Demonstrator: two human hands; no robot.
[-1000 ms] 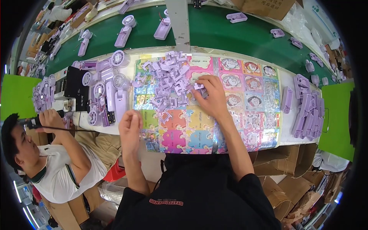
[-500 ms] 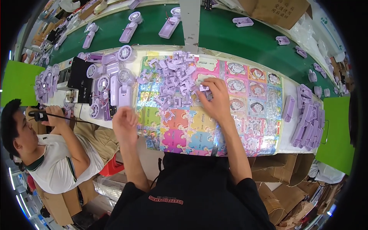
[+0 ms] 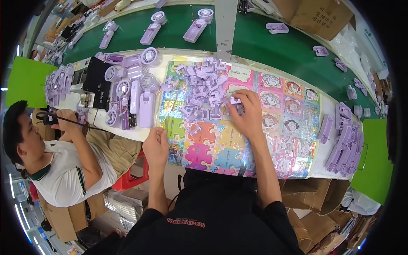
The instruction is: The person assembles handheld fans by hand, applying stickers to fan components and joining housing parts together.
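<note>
Head view: left hand (image 3: 156, 146) has shifted, sheet (image 3: 197, 155) just right of its curled fingers, hold unclear; right hand (image 3: 246, 117) pinches a purple part (image 3: 235, 101), pile (image 3: 204, 87) just left of its fingers; we judge picking right-handed.

A small lilac part (image 3: 235, 100), notched and angular, sits between the fingertips of the right grip (image 3: 248, 115). Similar lilac parts (image 3: 206, 83) lie heaped just left of it, at mixed angles.

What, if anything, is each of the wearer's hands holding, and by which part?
Right hand: a small lilac plastic bracket, apparently by its edges, partly hidden. Left hand: nothing visible, palm hidden.
</note>
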